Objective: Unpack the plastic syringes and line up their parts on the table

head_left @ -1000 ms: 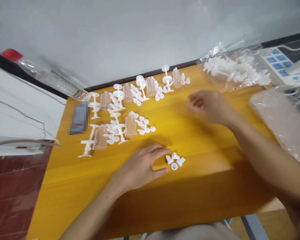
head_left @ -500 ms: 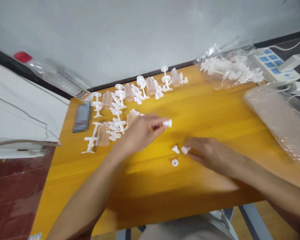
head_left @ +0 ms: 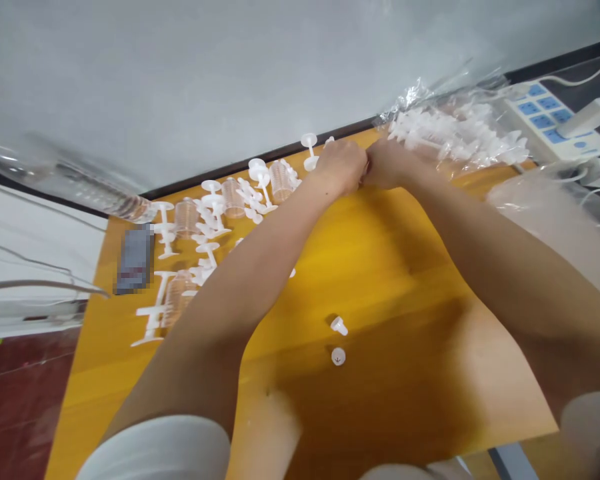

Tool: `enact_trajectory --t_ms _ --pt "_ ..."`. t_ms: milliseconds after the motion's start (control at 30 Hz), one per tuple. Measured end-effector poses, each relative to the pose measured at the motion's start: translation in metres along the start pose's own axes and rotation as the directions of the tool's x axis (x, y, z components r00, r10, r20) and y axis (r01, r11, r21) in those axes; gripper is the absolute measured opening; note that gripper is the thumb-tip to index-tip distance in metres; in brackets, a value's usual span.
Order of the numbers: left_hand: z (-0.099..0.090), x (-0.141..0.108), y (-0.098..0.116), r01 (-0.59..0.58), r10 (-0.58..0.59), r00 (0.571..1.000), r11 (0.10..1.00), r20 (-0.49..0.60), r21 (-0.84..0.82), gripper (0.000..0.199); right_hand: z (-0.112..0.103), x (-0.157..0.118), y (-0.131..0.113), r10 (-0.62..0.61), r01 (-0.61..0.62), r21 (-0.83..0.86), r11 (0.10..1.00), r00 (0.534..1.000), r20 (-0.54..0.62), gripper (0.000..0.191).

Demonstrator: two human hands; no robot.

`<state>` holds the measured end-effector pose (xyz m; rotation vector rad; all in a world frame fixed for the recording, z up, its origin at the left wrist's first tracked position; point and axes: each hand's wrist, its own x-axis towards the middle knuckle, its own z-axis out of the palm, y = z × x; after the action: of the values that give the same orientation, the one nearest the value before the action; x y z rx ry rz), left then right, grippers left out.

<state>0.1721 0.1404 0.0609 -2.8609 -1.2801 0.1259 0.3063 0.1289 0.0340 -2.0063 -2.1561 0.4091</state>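
My left hand (head_left: pixel 344 167) and my right hand (head_left: pixel 387 163) meet at the back of the yellow table, fingers closed; what they hold, if anything, is hidden behind them. Beside my left hand stands a white plunger-like part (head_left: pixel 310 152). Two small white pieces lie nearer me: a flared plug (head_left: pixel 339 325) and, just below it, a round cap (head_left: pixel 339 357). To the left are groups of white stemmed parts and clear ribbed cylinders, such as one cylinder (head_left: pixel 185 219) and another (head_left: pixel 281 181). My left forearm covers part of the front group.
A clear plastic bag of white parts (head_left: pixel 460 133) lies at the back right, by a power strip (head_left: pixel 555 120). Another plastic bag (head_left: pixel 545 227) is at the right. At the left are a pixelated dark flat object (head_left: pixel 135 259) and a tilted bottle (head_left: pixel 70 177).
Both hands have moved away from me to the back of the table and come together. The white pieces they held are out of sight. The view has shifted.
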Motion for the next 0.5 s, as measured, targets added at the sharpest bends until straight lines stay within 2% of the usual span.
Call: enact_trajectory --t_ms 100,167,267,333,433,467,500 --pt "-0.005 -0.007 -0.007 0.027 -0.032 0.998 0.992 -0.044 -0.122 0.028 0.003 0.004 0.000 0.053 -0.049 0.098 0.994 0.998 -0.042 0.017" --pt "-0.014 -0.026 -0.012 0.009 -0.030 0.995 0.978 -0.098 -0.207 0.029 0.001 0.000 0.001 0.083 -0.072 0.170 0.983 0.995 -0.060 0.028" --pt "-0.028 -0.083 -0.018 -0.046 0.005 0.991 0.949 -0.132 -0.311 0.027 -0.005 -0.027 0.001 0.094 -0.067 0.255 0.965 0.991 -0.099 0.052" --pt "-0.032 -0.137 -0.018 -0.064 0.035 0.996 0.922 -0.084 -0.381 0.024 -0.007 -0.062 -0.004 0.061 -0.020 0.294 0.956 0.989 -0.132 0.051" --pt "-0.023 -0.221 -0.009 -0.130 0.172 0.985 0.848 0.035 -0.514 0.023 -0.002 -0.133 -0.024 -0.128 0.156 0.346 0.925 0.987 -0.101 0.022" --pt "-0.016 -0.245 -0.002 -0.138 0.214 0.974 0.818 0.072 -0.558 0.023 0.003 -0.158 -0.033 -0.267 0.272 0.380 0.884 0.961 -0.066 0.019" --pt "-0.007 -0.265 0.006 -0.155 0.251 0.965 0.781 0.078 -0.604 0.023 0.010 -0.181 -0.042 -0.427 0.395 0.432 0.811 0.904 -0.027 0.022"
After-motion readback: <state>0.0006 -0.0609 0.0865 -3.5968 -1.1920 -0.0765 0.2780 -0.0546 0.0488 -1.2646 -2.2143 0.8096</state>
